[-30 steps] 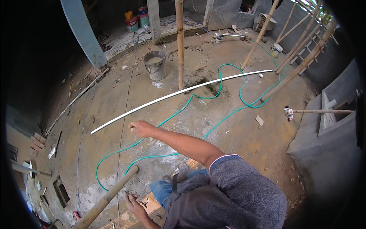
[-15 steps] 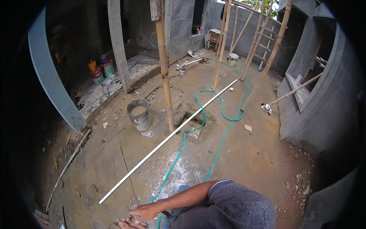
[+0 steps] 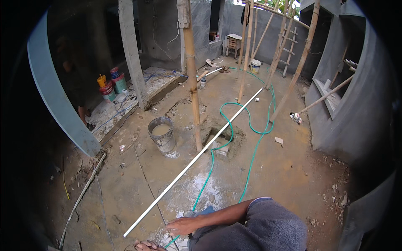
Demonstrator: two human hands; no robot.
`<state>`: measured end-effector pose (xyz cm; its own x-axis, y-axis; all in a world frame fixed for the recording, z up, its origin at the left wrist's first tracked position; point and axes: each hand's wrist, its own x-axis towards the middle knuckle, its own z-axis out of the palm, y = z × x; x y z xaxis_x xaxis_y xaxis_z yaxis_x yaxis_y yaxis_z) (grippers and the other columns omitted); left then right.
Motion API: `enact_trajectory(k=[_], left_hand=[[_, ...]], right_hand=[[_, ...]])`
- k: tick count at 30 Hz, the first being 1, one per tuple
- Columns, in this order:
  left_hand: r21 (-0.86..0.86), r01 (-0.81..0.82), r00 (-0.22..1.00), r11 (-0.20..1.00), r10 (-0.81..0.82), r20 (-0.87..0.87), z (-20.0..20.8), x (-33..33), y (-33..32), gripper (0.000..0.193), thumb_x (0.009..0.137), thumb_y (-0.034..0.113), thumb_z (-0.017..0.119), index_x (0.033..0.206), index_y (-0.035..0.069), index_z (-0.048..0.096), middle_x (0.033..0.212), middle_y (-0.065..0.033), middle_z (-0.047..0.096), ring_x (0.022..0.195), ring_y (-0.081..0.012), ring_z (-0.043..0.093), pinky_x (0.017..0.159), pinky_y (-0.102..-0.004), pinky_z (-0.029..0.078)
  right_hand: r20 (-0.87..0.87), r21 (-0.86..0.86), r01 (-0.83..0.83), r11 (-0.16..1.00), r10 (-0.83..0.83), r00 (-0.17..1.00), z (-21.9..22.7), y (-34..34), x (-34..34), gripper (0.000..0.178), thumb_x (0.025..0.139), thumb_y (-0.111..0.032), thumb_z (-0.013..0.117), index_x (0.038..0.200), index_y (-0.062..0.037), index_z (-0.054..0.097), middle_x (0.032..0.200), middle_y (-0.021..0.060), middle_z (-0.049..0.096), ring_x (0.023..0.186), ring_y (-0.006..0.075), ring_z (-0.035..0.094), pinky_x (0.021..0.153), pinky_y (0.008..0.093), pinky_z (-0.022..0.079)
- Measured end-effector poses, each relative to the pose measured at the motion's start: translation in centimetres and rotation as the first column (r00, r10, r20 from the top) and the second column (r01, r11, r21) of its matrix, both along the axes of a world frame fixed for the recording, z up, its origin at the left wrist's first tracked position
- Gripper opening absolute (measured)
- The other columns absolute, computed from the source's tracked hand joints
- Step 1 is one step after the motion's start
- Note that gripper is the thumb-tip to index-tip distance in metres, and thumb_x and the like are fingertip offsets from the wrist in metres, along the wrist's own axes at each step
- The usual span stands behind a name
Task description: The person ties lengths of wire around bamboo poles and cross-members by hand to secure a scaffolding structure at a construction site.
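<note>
My right hand reaches in from the right at the bottom, its fingers closed where a thin dark rod meets them. The rod slants across the wet floor from beside the bucket down past my hand. Lower left of it, my left hand is partly cut off by the frame edge. Its fingers are curled; whatever is in them is hidden. A long white pipe lies diagonally just beyond both hands. Close to my right wrist runs a green hose, which loops over the pipe farther off.
A bucket of murky liquid stands left of a bamboo pole. Under the pipe is an open square pit. More bamboo props and a ladder rise at the back right. Paint buckets sit on the left ledge.
My right hand has moved right, apart from my left hand; they overlapped before. More of the thin rod shows below my right hand. The whole view has shifted slightly.
</note>
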<state>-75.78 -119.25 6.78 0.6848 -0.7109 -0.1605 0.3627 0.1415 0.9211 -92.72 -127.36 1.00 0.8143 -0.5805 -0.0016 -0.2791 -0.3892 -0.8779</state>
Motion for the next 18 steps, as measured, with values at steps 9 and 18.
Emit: enact_trajectory(k=[9, 18], left_hand=[[-0.037, 0.536, 0.843, 0.844, -0.537, -0.041, -6.4, -3.1, -10.2, 0.026, 0.096, 0.027, 0.055, 0.11, 0.006, 0.049, 0.067, 0.0017, 0.044, 0.05, -0.0033, 0.036, 0.043, -0.0167, 0.028], [0.082, 0.79, 0.613, 0.608, -0.787, -0.07, -7.4, -22.3, -14.4, 0.025, 0.094, 0.026, 0.056, 0.104, 0.004, 0.058, 0.075, -0.0031, 0.055, 0.054, -0.0089, 0.041, 0.047, -0.0246, 0.035]], right_hand=[[-0.554, 0.036, 0.746, 0.665, -0.608, 0.569, -10.7, 6.2, -26.3, 0.037, 0.089, -0.028, 0.054, 0.116, -0.0018, 0.057, 0.108, 0.0235, 0.062, 0.103, 0.041, 0.058, 0.09, 0.0462, 0.045], [-0.831, -0.049, 0.995, 0.087, -0.556, 0.008, -25.6, 18.8, -50.7, 0.032, 0.076, -0.031, 0.058, 0.089, -0.0045, 0.071, 0.084, 0.0187, 0.069, 0.084, 0.0319, 0.067, 0.076, 0.0402, 0.052]])
